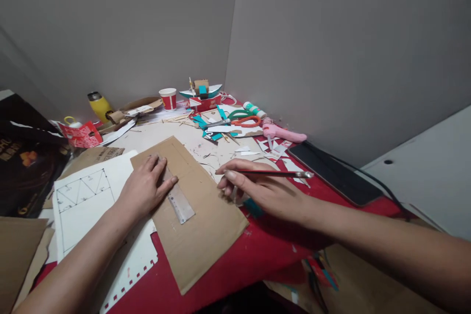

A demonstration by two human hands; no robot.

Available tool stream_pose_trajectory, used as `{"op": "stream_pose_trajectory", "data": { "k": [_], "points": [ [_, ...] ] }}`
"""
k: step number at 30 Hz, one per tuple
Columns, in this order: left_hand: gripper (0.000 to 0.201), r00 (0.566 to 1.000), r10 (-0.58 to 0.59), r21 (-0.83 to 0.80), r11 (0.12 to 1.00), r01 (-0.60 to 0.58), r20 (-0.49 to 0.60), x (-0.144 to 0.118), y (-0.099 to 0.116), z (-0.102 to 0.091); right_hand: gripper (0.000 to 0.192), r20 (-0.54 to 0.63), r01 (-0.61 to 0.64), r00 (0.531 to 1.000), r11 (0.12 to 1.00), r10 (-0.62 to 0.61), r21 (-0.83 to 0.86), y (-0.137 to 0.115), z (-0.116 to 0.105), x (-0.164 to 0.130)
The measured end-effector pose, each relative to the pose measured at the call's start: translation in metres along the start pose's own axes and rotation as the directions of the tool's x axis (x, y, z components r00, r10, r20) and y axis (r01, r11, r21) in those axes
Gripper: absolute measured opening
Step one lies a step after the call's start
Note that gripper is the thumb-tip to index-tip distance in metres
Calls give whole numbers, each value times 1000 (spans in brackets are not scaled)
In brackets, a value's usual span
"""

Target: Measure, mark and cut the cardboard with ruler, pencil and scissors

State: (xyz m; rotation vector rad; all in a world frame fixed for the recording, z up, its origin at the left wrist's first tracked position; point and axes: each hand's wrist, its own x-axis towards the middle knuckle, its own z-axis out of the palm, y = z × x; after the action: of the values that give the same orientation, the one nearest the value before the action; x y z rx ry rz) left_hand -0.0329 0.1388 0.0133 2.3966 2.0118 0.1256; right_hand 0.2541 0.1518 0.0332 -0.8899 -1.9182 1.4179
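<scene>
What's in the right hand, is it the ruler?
No, the right hand holds a pencil, while the ruler lies partly under the left hand.

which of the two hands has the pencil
The right hand: it grips the pencil, while the left hand rests on the clear ruler over brown cardboard.

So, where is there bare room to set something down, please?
The red cloth looks mostly bare between the brown cardboard and the table's front edge, with a narrower wedge beside the notebook page. Beyond the cardboard, scissors, scraps and a pink glue gun crowd the table.
</scene>
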Motion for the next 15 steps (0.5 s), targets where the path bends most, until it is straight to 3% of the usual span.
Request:
{"op": "stream_pose_trajectory", "data": {
  "k": [2, 4, 7, 8, 10, 15],
  "points": [
    [60, 997, 55, -17, 998, -54, 49, 0, -4, -9, 29, 8, 55, 998, 993, -55, -100, 6, 2, -8],
    [50, 990, 110, -31, 994, -108, 86, 0, -8, -17, 26, 59, 199, 980, 935, -190, -295, 14, 8, -18],
    [44, 978, 164, -51, 986, -159, 128, -2, -13, -27, 24, 158, 418, 906, 781, -391, -464, 28, 18, -35],
    [43, 975, 172, -60, 984, -165, 139, -2, -15, -30, 33, 213, 471, 881, 738, -423, -483, 31, 20, -40],
    [39, 970, 177, -85, 983, -165, 165, -3, -18, -36, 44, 307, 511, 860, 684, -409, -520, 37, 20, -44],
    [26, 971, 130, -164, 982, -98, 200, -7, -24, -49, 38, 411, 548, 836, 597, -365, -586, 38, 10, -34]
  ]
}}
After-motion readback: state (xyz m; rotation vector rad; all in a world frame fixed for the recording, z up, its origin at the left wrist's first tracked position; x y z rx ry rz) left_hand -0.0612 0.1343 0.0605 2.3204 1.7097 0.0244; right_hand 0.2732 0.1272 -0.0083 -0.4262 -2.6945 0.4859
